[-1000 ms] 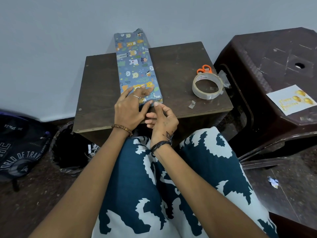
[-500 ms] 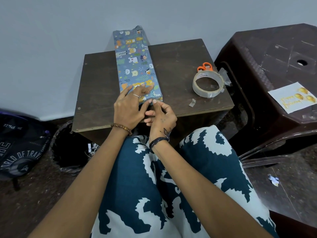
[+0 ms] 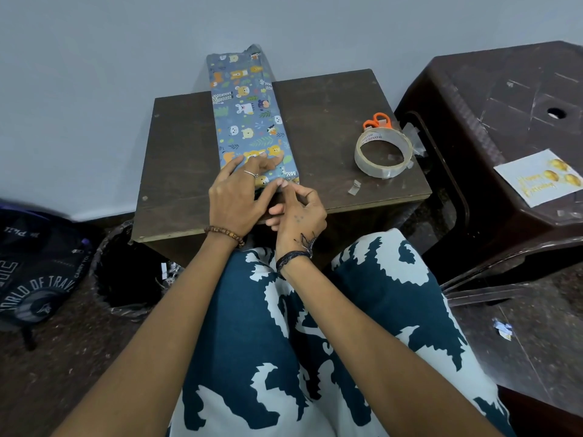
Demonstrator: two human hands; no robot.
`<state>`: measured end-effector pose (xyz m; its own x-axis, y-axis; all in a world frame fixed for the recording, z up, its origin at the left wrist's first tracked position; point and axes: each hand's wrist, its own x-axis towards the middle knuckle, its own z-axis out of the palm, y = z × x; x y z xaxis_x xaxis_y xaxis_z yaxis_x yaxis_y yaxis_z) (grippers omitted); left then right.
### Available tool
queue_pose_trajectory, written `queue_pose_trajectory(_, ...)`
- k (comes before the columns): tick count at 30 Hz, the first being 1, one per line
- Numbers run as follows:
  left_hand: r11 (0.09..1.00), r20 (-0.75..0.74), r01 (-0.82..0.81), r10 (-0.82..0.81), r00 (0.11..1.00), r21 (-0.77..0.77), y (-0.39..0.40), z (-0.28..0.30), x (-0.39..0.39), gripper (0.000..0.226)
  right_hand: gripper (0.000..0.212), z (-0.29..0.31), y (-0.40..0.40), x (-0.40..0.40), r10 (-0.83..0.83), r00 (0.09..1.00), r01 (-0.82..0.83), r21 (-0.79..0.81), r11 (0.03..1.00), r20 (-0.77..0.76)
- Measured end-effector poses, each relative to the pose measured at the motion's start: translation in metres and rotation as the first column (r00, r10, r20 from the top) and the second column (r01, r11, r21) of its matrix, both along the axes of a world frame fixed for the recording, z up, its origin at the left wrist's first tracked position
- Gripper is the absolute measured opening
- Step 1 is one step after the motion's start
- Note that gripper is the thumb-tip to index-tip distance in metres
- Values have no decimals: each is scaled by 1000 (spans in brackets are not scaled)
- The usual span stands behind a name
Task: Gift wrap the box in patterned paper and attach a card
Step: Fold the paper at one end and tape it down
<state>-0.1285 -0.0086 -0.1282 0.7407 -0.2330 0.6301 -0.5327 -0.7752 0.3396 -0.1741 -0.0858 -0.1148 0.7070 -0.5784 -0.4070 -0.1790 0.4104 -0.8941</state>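
Observation:
A long box wrapped in blue animal-patterned paper lies lengthwise on the small dark wooden table, its far end against the wall. My left hand rests flat on the box's near end, fingers spread on top and thumb at the near edge. My right hand sits just in front of that end with fingers curled, index tip and thumb pinching the paper fold at the near top edge. The end face itself is hidden behind both hands. The white card with gold balloons lies on the brown plastic stool at right.
A clear tape roll and orange-handled scissors sit on the table's right side, with a cut tape piece nearby. A dark bin and a backpack stand on the floor at left.
My right hand has crept up from below the table edge to the box's near top edge. My left hand stays pressed on the box.

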Motion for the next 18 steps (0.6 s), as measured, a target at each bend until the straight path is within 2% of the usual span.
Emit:
queue_pose_trajectory(5,997,-17,-23,25,1000,67,1,-5,4,37,9,-2,-1,0,-1,1000,1,-23,1000,17)
queue_pose_trajectory(11,999,112,-29,24,993,39,-2,-4,4,31,7,-4,-2,-1,-1,999,5,-77,997,51)
queue_pose_trajectory(14,999,127,-22,18,992,34,-2,-4,4,31,25,-1,-8,-1,-17,999,17,-3,1000,44)
queue_pose_trajectory(16,999,145,-24,18,989,41,-2,-3,4,31,31,1,-15,0,27,999,-27,11,1000,40)
queue_pose_trajectory(18,998,175,-24,14,984,56,-2,-2,3,31,22,3,-24,1,129,991,-127,-92,988,17)
